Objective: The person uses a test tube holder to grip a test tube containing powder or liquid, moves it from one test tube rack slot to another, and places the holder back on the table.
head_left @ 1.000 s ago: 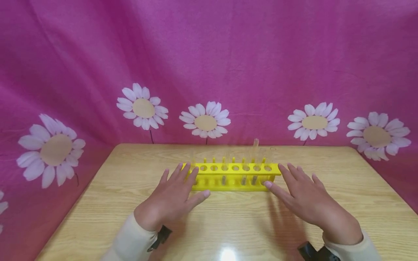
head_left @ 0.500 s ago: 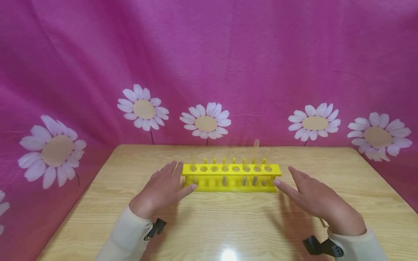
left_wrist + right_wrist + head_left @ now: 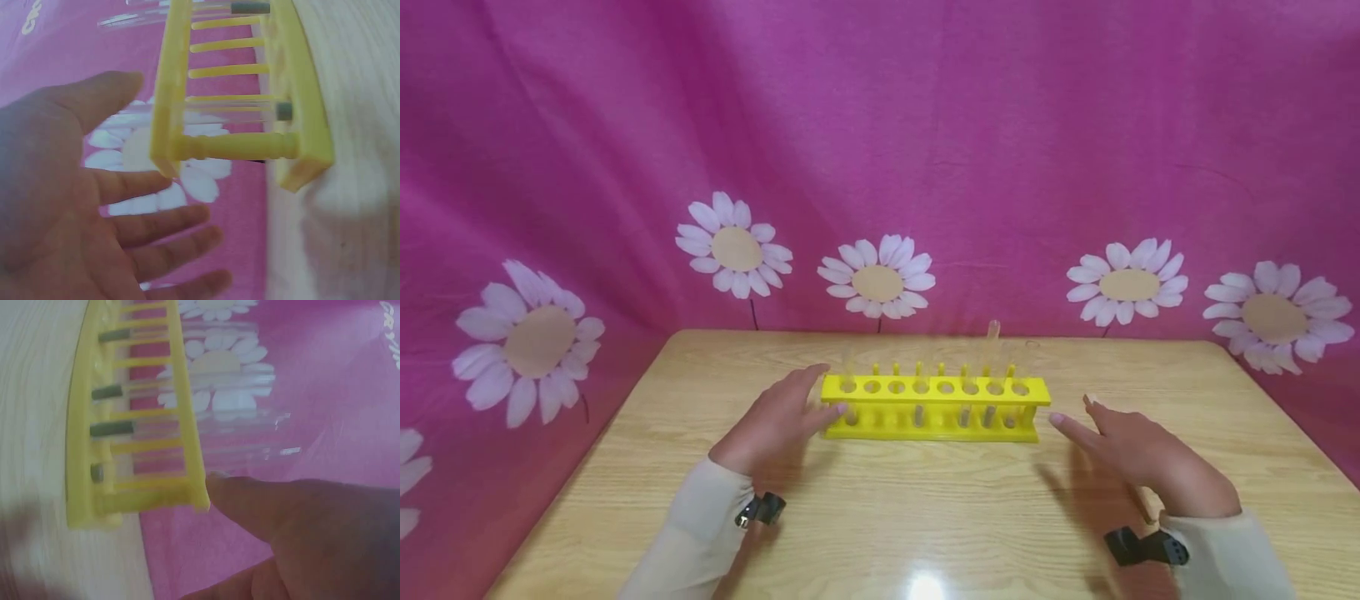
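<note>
A yellow test tube rack stands on the table, holding several clear test tubes. Dark grey matter sits at the bottoms of these tubes. My left hand is at the rack's left end, thumb in front, fingers extended toward the back. In the left wrist view its fingers are spread, with one fingertip close to the top bar's corner; contact is unclear. Off the rack's right end, my right hand hovers with fingers extended and nothing held. In the right wrist view one of its fingertips appears beside the rack's corner.
The wooden table extends around the rack on all sides. Behind it hangs a magenta cloth printed with white daisies. Black wrist cameras are strapped near the cream sleeves.
Both hands have drawn outward from the rack's ends, the right one farther to the right. My left fingers no longer overlap the top bar. The rack stays in place.
</note>
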`<state>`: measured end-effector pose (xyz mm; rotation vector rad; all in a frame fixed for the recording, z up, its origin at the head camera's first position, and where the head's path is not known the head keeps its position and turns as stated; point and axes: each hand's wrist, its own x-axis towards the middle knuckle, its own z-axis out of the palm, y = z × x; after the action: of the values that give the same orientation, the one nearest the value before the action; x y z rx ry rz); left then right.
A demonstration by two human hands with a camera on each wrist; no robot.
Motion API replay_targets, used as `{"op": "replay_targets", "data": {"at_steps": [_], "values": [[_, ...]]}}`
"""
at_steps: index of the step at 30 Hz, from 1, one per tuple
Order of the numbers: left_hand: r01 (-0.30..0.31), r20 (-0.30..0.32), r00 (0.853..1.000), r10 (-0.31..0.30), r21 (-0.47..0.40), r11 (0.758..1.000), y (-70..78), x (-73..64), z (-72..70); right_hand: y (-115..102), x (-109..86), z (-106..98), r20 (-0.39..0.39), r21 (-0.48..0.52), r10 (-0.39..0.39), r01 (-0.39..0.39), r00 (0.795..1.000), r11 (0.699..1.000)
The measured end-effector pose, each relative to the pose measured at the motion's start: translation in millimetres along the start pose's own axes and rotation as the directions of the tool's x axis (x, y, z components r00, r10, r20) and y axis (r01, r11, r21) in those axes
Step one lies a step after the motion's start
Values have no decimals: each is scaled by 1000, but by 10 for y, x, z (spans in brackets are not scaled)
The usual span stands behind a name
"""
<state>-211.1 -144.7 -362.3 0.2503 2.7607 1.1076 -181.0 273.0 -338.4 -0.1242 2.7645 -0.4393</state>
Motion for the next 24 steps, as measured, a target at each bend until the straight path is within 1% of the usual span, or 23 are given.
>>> {"op": "replay_targets", "data": {"at_steps": [2,5,10,13,18,24], "values": [[6,3,1000,-6,-41,999,-48,32,9,61,28,2,0,-12,1,-1,1000,1000],[-6,8,1000,6,-86,996,-108,74,26,159,52,8,-24,-39,-6,5,1000,999],[-44,-18,999,42,-103,994,-169,134,66,295,77,-3,-53,-48,1,-3,999,999],[-73,-30,997,70,-111,991,-191,161,88,344,100,6,-39,-47,19,-21,999,999],[-112,-28,994,109,-148,983,-238,202,112,391,139,11,-15,-32,66,-67,998,997],[-153,-21,988,152,-221,963,-335,269,137,475,171,63,-28,-8,66,-66,997,998]]}}
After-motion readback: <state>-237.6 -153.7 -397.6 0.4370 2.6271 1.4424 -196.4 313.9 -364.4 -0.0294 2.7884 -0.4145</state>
